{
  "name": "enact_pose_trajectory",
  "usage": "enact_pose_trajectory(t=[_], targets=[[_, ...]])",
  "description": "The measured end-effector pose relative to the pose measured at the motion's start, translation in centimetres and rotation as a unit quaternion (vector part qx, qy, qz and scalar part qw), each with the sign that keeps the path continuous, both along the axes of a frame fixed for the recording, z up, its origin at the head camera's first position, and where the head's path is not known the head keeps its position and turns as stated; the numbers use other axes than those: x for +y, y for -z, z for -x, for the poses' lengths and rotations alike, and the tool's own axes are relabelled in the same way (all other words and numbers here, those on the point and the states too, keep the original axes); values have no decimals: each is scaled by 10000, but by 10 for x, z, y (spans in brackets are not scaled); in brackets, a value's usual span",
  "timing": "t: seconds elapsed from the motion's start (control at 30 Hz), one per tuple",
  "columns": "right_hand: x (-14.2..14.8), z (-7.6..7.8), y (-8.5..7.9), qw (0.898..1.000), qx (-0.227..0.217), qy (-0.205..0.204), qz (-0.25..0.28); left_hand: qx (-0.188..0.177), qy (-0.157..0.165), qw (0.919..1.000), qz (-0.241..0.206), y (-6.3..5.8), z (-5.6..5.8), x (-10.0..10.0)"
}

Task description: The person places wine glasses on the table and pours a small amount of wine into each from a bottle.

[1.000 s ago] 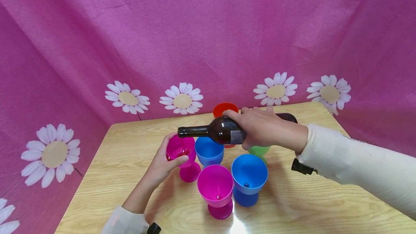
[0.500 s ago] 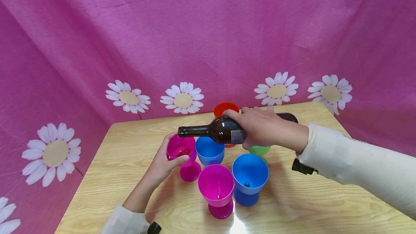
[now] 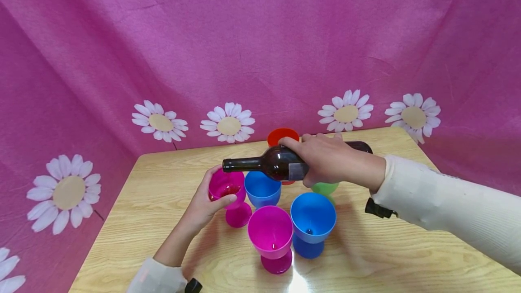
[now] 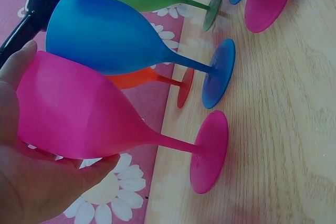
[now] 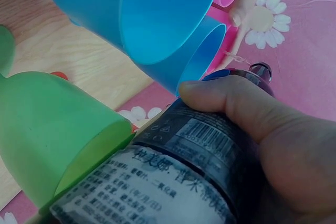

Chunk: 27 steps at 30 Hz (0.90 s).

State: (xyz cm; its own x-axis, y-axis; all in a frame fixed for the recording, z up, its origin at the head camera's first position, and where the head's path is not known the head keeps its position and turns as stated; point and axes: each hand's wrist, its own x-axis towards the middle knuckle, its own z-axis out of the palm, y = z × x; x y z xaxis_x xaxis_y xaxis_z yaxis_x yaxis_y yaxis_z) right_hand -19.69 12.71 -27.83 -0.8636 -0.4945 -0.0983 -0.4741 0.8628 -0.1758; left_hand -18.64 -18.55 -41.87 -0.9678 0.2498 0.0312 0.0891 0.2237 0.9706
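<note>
Curtain (image 3: 285, 58): pink with printed daisies, hanging along the left, far and right edges of the table (image 3: 163, 193).
Left hand (image 3: 202, 205): grasping the bowl of the left pink cup (image 4: 86, 111).
Left pink cup: upright, foot on the table, closest of all the cups to the left edge; red liquid (image 3: 231, 190) inside the bowl.
Rear blue cup (image 3: 260, 189): upright, just right of the left pink cup, partly covered by the bottle (image 3: 281, 166).
Front pink cup (image 3: 270, 232): upright, well in from the far edge.
Red cup (image 3: 282, 135): nearest the far edge, partly hidden behind the bottle.
Bottle: nearly level above the table, mouth leftward over the left pink cup; thin stream (image 5: 237, 57) visible at the mouth.
Front blue cup (image 3: 313, 218): upright, just right of the front pink cup.
Green cup (image 3: 324, 189): mostly hidden below the right hand (image 3: 327, 162).
Right hand: wrapped round the body of the bottle, near a printed label (image 5: 142, 187).
Right sleeve (image 3: 447, 207): cream, reaching in across the table's right side.
</note>
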Motion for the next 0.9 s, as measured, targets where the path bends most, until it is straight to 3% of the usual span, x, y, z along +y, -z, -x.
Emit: enact_pose_trajectory(t=[0.9], targets=[[-2, -1, 1, 10000, 33, 76, -28, 22, 44, 10000, 30, 0, 0, -1]])
